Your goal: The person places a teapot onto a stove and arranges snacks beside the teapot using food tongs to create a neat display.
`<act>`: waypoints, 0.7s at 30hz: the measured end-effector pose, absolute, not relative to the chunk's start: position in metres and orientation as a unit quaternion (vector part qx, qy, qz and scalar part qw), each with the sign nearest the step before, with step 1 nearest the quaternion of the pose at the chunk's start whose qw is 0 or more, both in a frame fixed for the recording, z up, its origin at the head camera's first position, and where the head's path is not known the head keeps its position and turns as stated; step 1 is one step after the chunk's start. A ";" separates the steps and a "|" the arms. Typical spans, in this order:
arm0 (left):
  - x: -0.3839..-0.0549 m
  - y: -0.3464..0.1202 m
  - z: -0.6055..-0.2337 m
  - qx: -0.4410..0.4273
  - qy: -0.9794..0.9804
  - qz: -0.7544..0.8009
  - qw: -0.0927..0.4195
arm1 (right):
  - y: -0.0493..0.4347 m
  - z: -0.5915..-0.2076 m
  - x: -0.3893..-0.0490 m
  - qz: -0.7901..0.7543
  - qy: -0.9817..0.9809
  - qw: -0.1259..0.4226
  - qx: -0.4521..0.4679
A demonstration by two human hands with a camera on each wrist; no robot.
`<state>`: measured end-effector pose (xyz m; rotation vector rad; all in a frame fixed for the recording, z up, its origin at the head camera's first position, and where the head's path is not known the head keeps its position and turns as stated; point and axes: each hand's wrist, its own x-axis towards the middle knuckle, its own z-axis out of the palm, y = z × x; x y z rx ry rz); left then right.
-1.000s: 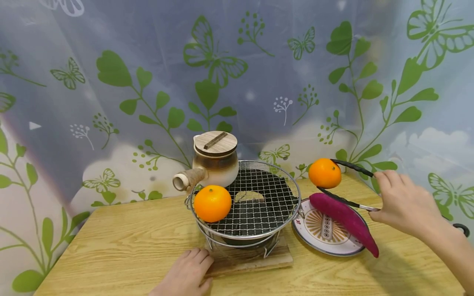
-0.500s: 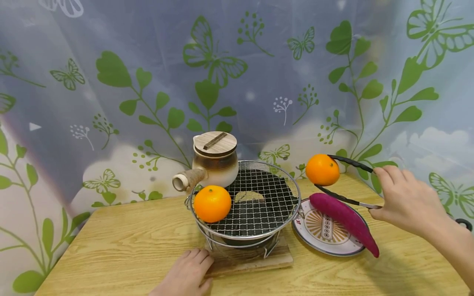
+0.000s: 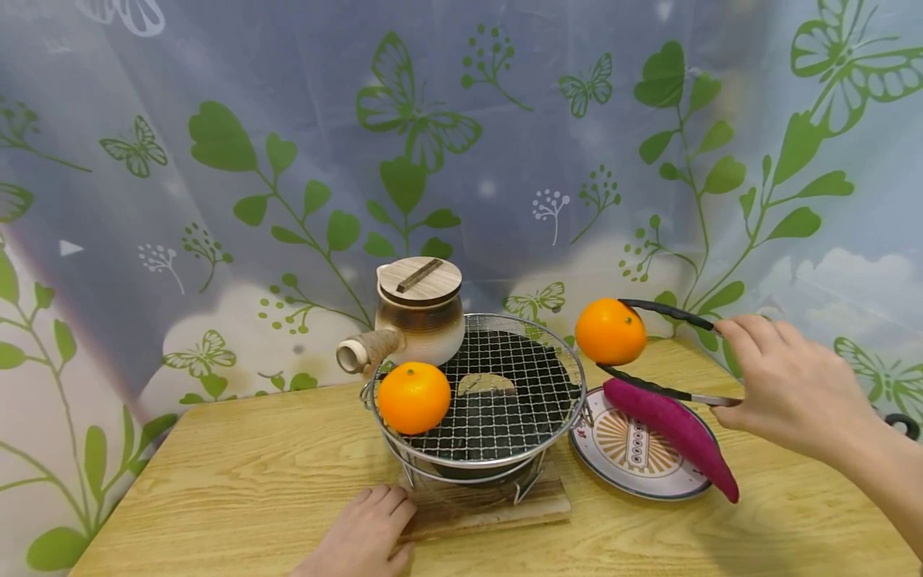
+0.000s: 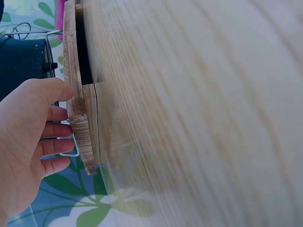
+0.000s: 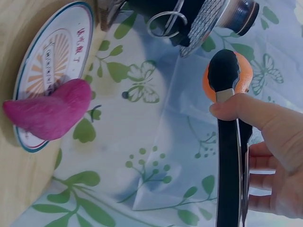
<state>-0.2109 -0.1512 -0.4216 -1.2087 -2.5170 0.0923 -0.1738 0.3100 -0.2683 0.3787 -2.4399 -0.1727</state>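
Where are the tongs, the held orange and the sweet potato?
Tongs (image 5: 228,158): right wrist view, on the black arm.
Held orange (image 3: 610,332): head view, middle of its skin.
Sweet potato (image 3: 671,425): head view, middle of its body.

Covered and cropped parts
In the head view the right forearm (image 3: 887,465) runs off the lower right of the frame, the left hand (image 3: 364,525) is cut by the bottom edge, and the right hand (image 3: 796,385) covers part of the tongs (image 3: 667,311). At centre the lower orange (image 3: 414,398) hides some of the wire grill (image 3: 526,401); at right the sweet potato (image 3: 671,433) masks part of the plate (image 3: 602,441), whose lettering is too small to read. In the right wrist view the tongs leave by the bottom edge, their tip hiding much of the held orange (image 5: 245,73).
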 end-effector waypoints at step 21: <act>-0.212 -0.152 -0.422 -0.427 -0.885 0.037 0.182 | 0.279 -0.255 -0.166 -0.076 -0.891 0.381 0.234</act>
